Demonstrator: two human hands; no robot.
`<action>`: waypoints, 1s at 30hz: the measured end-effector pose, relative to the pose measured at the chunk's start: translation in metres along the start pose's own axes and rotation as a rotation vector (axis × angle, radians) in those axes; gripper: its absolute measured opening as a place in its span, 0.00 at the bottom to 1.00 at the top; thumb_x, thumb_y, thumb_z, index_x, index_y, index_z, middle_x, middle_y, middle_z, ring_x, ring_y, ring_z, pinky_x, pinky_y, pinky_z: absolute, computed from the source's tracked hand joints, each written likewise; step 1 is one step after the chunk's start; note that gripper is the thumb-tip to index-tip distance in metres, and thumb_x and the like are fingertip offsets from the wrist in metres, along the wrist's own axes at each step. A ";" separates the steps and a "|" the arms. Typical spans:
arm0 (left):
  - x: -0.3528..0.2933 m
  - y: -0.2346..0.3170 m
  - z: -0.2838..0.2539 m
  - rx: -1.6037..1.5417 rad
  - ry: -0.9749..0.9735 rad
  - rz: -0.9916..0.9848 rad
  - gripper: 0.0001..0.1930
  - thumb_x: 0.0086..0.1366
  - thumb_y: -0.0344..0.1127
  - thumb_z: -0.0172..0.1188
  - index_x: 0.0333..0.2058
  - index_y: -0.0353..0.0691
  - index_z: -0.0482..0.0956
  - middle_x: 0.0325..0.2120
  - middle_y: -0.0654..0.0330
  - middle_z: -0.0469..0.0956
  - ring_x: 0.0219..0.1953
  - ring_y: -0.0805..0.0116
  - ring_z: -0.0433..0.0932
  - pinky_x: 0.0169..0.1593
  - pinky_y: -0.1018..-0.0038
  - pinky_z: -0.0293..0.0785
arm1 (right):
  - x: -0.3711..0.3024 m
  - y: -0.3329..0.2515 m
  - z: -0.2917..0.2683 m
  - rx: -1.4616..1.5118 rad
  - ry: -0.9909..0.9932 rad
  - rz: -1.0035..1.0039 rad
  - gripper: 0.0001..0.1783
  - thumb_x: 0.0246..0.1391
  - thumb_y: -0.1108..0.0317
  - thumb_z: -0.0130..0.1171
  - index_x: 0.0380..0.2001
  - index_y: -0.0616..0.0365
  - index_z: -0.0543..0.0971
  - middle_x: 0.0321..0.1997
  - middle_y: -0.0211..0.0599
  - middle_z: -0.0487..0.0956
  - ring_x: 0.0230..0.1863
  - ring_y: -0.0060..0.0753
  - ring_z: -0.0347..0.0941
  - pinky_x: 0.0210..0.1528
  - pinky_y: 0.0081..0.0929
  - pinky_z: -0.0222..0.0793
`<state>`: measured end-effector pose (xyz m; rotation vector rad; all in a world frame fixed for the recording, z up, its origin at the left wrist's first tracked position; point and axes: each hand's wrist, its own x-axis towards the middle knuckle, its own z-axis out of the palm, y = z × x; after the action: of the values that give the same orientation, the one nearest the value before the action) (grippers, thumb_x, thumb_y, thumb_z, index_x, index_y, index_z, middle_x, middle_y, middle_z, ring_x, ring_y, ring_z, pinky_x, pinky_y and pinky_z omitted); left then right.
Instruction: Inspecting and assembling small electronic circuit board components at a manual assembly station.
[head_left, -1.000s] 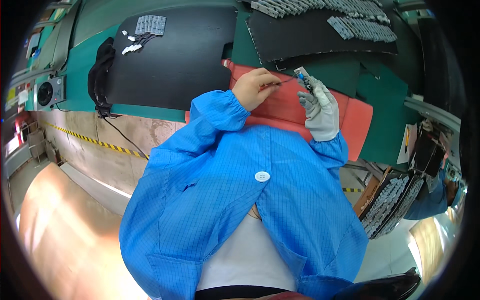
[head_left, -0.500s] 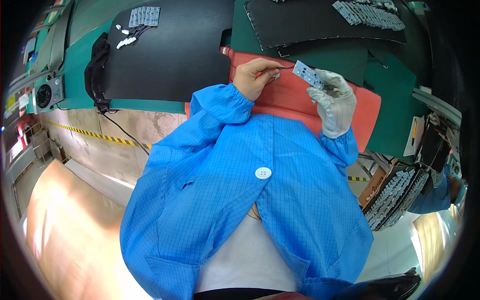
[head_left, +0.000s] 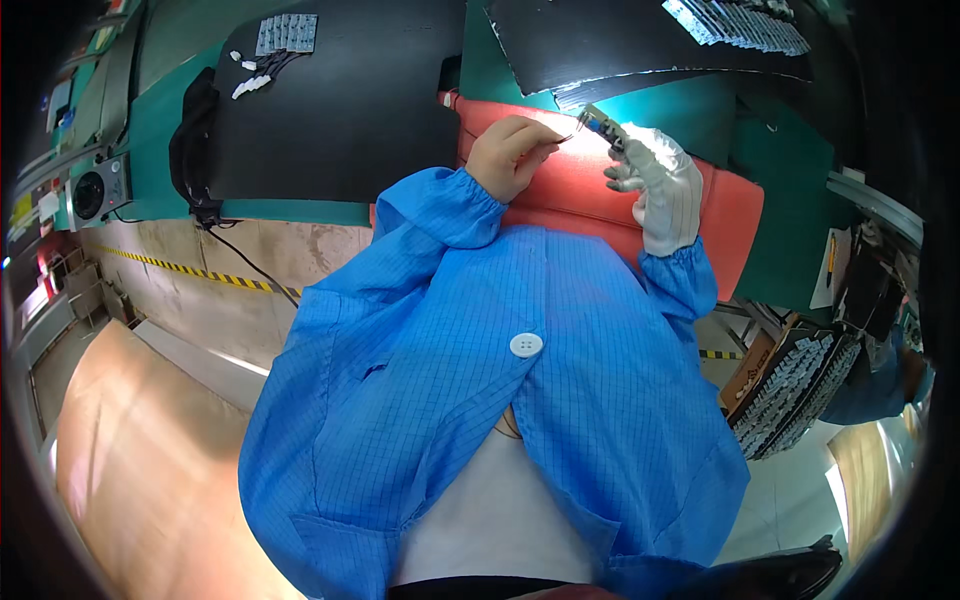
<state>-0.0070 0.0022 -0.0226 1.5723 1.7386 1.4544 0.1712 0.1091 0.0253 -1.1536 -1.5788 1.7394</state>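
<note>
Black mat [head_left: 350, 125] at 11 o'clock, red mat [head_left: 590, 215] at 12 to 2, gloved right hand [head_left: 667, 185] at 2, bare left hand [head_left: 510, 158] at 12, circuit board [head_left: 602, 127] at 1 gripped in right fingers, thin wire [head_left: 572, 135] pinched between left thumb and fingertips

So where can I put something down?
Best spot: the left black board, between its small circuit boards and the red mat. Crowded: the right black board, with circuit strips at its far right, and the mat under the left hand and right hand.
</note>
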 end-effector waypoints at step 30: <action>0.000 0.004 -0.002 0.011 0.012 -0.018 0.09 0.53 0.24 0.62 0.36 0.36 0.79 0.35 0.55 0.76 0.34 0.62 0.78 0.39 0.73 0.75 | 0.001 -0.003 -0.009 -0.150 -0.001 0.062 0.15 0.55 0.66 0.57 0.44 0.63 0.75 0.31 0.40 0.79 0.26 0.26 0.77 0.26 0.18 0.75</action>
<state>-0.0065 0.0005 -0.0189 1.5527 1.7660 1.4513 0.1778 0.1149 0.0285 -1.2851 -1.7151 1.6837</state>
